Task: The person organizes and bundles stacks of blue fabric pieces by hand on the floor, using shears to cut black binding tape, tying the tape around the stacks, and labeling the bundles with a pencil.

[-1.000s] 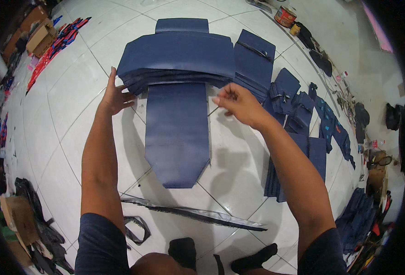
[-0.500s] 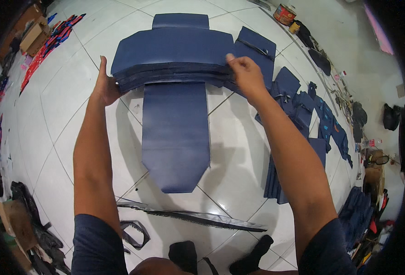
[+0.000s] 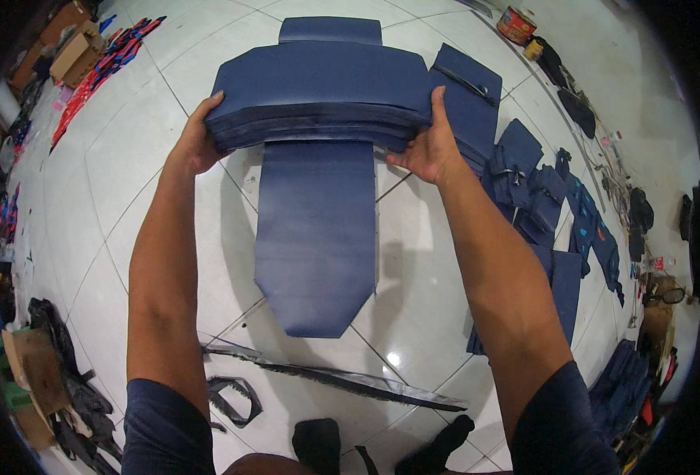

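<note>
A thick stack of navy-blue panels with cut corners (image 3: 322,75) lies crosswise in front of me, its layered edges facing me. My left hand (image 3: 194,141) is closed round its left end, thumb on top and fingers out of sight below. Round the right end is my right hand (image 3: 431,149), thumb up along the side and fingertips beneath the lower edge. Under this stack runs a lengthwise navy panel (image 3: 317,229), its tapered end toward me and its squarer far end showing beyond. Whether more panels lie beneath it, I cannot tell.
Right of the stack lie navy pieces with a dark strip (image 3: 467,87) and smaller tied navy bundles (image 3: 516,162). A long frayed dark strip (image 3: 342,378) and a looped strip (image 3: 235,400) lie near my feet. Red and blue strips (image 3: 104,71) and a cardboard box (image 3: 78,55) are far left.
My right hand has gone from curled fingers at the stack's right end to a grip with the thumb up and fingers below. My left thumb has come down onto the left end.
</note>
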`<act>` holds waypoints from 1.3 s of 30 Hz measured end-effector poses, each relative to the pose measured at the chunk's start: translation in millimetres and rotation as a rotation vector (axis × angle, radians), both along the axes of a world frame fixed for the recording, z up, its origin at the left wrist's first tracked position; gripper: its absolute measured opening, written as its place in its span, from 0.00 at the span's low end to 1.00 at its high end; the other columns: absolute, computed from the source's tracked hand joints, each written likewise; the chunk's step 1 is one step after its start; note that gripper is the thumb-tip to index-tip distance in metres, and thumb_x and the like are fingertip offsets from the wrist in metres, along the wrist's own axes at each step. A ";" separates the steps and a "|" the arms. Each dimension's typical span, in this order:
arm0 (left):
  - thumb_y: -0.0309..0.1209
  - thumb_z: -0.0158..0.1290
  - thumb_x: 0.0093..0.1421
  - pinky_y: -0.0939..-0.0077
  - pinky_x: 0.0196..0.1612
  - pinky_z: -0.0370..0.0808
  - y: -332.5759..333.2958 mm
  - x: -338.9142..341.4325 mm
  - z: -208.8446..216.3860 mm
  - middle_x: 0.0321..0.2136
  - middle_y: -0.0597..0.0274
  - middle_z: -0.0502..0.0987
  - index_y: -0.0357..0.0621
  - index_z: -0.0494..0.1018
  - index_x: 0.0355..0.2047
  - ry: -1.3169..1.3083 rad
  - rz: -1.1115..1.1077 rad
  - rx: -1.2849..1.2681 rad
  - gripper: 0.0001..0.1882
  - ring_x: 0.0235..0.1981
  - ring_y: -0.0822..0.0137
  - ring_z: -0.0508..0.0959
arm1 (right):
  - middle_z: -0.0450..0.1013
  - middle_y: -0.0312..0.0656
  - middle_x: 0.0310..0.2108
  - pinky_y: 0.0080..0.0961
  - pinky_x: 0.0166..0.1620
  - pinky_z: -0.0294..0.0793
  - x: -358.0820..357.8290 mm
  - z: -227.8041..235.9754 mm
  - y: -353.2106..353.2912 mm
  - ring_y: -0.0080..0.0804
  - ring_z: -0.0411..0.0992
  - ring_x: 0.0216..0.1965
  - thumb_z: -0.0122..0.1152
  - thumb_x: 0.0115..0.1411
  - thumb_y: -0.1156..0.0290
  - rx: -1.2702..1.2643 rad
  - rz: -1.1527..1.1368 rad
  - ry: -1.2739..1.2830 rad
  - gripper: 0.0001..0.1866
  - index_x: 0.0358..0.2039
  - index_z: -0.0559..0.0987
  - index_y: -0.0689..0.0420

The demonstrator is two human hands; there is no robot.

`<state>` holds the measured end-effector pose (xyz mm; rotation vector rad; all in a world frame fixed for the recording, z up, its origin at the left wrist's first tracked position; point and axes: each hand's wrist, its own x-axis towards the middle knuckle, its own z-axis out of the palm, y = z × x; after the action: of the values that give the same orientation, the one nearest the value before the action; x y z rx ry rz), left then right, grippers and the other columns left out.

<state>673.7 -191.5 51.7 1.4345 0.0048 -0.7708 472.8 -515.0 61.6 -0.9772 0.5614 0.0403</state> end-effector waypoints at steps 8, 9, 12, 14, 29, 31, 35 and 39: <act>0.57 0.56 0.51 0.61 0.56 0.67 -1.6 -14.5 -3.2 0.53 0.51 0.72 0.42 0.65 0.58 -0.047 0.216 -0.062 0.41 0.53 0.58 0.72 | 0.48 0.56 0.67 0.53 0.64 0.52 10.2 39.3 6.1 0.49 0.52 0.66 0.58 0.50 0.31 -0.137 -0.067 0.111 0.59 0.69 0.48 0.58; 0.56 0.56 0.52 0.61 0.55 0.68 -6.6 -21.4 -0.5 0.51 0.51 0.73 0.43 0.66 0.56 -0.040 0.203 -0.106 0.39 0.52 0.58 0.73 | 0.51 0.55 0.66 0.53 0.63 0.53 14.7 44.5 2.1 0.48 0.54 0.65 0.60 0.50 0.35 -0.155 -0.091 0.159 0.55 0.68 0.51 0.57; 0.54 0.56 0.54 0.61 0.52 0.71 1.8 -23.1 17.2 0.47 0.52 0.76 0.43 0.68 0.54 -0.070 0.207 -0.196 0.35 0.48 0.57 0.76 | 0.57 0.52 0.63 0.51 0.63 0.55 18.5 59.1 17.9 0.47 0.58 0.63 0.64 0.51 0.45 -0.171 -0.203 0.190 0.47 0.64 0.58 0.57; 0.50 0.56 0.55 0.60 0.49 0.74 3.6 -30.1 27.9 0.42 0.53 0.78 0.42 0.69 0.51 -0.101 0.232 -0.236 0.30 0.42 0.57 0.79 | 0.59 0.51 0.61 0.50 0.63 0.56 11.2 64.5 29.9 0.46 0.60 0.61 0.65 0.52 0.48 -0.115 -0.259 0.106 0.43 0.63 0.61 0.57; 0.38 0.54 0.58 0.61 0.58 0.69 -42.4 -212.1 116.0 0.49 0.48 0.76 0.34 0.74 0.49 -0.344 -0.204 -0.272 0.24 0.51 0.57 0.76 | 0.44 0.57 0.67 0.60 0.60 0.56 -361.5 111.2 115.8 0.56 0.50 0.67 0.42 0.58 0.30 -0.287 -0.618 0.129 0.53 0.69 0.38 0.55; 0.38 0.56 0.55 0.65 0.56 0.70 -70.0 -248.3 98.9 0.47 0.50 0.76 0.34 0.72 0.51 -0.305 -0.399 -0.148 0.26 0.49 0.59 0.76 | 0.45 0.58 0.67 0.59 0.60 0.56 -416.7 110.7 148.6 0.56 0.50 0.66 0.44 0.57 0.29 -0.223 -0.811 0.258 0.53 0.69 0.41 0.56; 0.44 0.63 0.41 0.63 0.57 0.68 -112.5 -335.8 99.3 0.43 0.43 0.76 0.30 0.65 0.58 -0.187 -0.686 0.124 0.45 0.43 0.53 0.77 | 0.44 0.56 0.67 0.58 0.60 0.57 -475.1 103.5 239.0 0.55 0.51 0.66 0.47 0.55 0.29 0.016 -1.086 0.473 0.56 0.69 0.39 0.54; 0.44 0.66 0.32 0.64 0.60 0.64 -125.3 -371.7 98.3 0.49 0.41 0.71 0.30 0.61 0.60 -0.122 -1.027 0.100 0.54 0.51 0.49 0.72 | 0.45 0.53 0.68 0.59 0.63 0.54 -509.2 57.1 354.6 0.52 0.49 0.67 0.46 0.56 0.29 0.316 -1.296 0.490 0.54 0.70 0.40 0.52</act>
<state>302.1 -316.7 150.0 1.5452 -0.8519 -1.5161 -36.4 -160.4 118.8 -0.1489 1.5038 -0.7821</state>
